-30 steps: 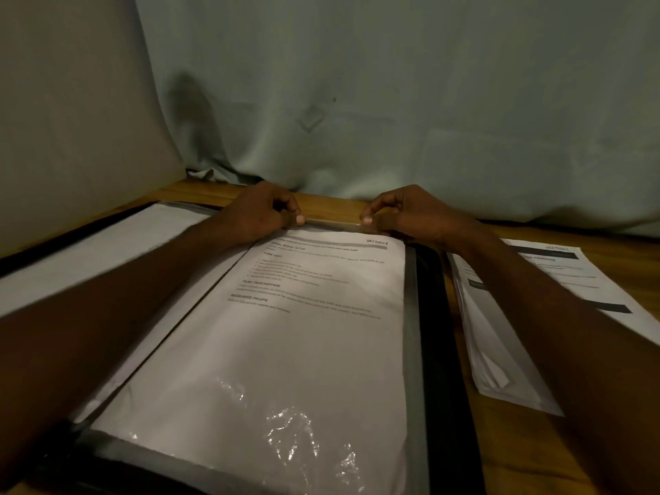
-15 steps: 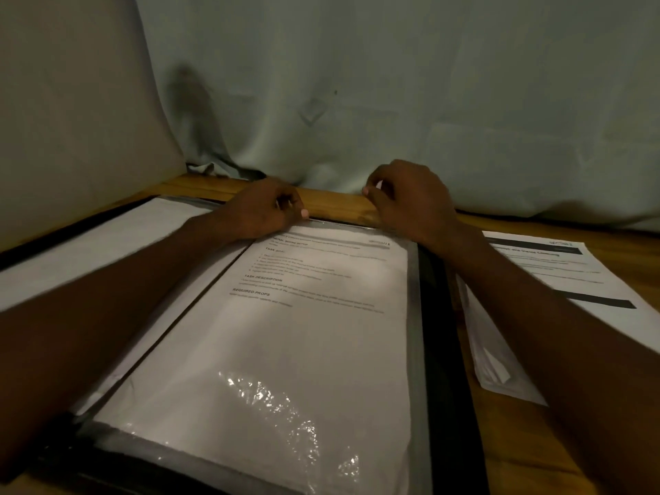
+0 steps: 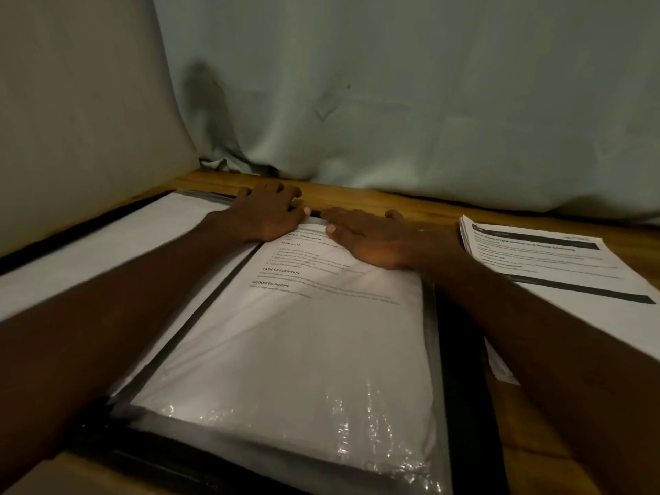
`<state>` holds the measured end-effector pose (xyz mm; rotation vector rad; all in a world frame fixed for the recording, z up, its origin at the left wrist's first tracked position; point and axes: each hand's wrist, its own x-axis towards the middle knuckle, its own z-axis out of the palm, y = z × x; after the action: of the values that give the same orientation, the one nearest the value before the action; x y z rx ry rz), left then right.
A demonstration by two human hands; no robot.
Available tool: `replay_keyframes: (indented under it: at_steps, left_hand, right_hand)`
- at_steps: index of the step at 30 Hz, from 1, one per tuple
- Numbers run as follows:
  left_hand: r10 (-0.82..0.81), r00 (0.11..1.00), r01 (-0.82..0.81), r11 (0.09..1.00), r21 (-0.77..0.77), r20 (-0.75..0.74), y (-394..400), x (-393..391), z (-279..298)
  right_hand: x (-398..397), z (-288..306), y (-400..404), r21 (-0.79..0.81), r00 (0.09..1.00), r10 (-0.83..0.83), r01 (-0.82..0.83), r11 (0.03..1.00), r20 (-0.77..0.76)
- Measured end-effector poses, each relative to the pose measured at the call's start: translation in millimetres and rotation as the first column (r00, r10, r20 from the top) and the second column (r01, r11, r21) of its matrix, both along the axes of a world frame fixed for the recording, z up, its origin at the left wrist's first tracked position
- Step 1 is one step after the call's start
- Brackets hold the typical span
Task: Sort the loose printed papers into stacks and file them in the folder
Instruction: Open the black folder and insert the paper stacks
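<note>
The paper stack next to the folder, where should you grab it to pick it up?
Probably by the near right edge of the paper stack: it lies flat on the wooden table, and the right forearm covers its left part, so come from the open right side.

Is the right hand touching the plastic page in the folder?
Touching. In the head view, the right hand lies flat, fingers straight, on the top of the plastic sleeve in the open folder, no gap beneath.
</note>
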<state>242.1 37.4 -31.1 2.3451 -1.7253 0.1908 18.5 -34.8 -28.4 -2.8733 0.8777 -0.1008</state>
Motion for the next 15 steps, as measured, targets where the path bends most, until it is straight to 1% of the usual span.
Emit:
replay_keyframes:
  at_steps: [2, 4, 6, 9, 12, 14, 15]
  left_hand:
    - [-0.009, 1.0, 0.01, 1.0, -0.02, 0.02, 1, 1, 0]
    - [-0.027, 1.0, 0.027, 1.0, -0.016, 0.008, 4, -2, 1]
    - [-0.044, 0.999, 0.045, 0.998, -0.048, 0.019, 13, -10, 4]
    - [-0.048, 0.988, 0.071, 0.985, -0.154, 0.147, 26, -22, 10]
    - [-0.018, 0.971, 0.05, 0.99, -0.132, 0.239, 43, -39, 21]
    - [0.011, 0.973, 0.029, 0.985, -0.169, 0.231, 59, -49, 30]
    - [0.006, 0.985, 0.031, 0.977, -0.21, 0.174, 69, -54, 32]
  right_hand:
    - [2, -3, 2, -0.015, 1.0, -0.009, 0.009, 1.0, 0.021]
    - [3, -4, 5, -0.016, 1.0, -0.006, 0.007, 1.0, 0.026]
    - [4, -3, 10, -0.015, 0.999, -0.009, 0.01, 1.0, 0.047]
    - [1, 1, 18, -0.034, 0.999, -0.017, 0.018, 0.999, 0.041]
    - [-6, 8, 30, -0.065, 0.999, -0.038, 0.037, 0.997, -0.012]
    - [-7, 17, 41, -0.167, 0.993, -0.111, 0.103, 0.981, -0.041]
    - [-7, 23, 49, -0.195, 0.989, -0.146, 0.137, 0.971, -0.032]
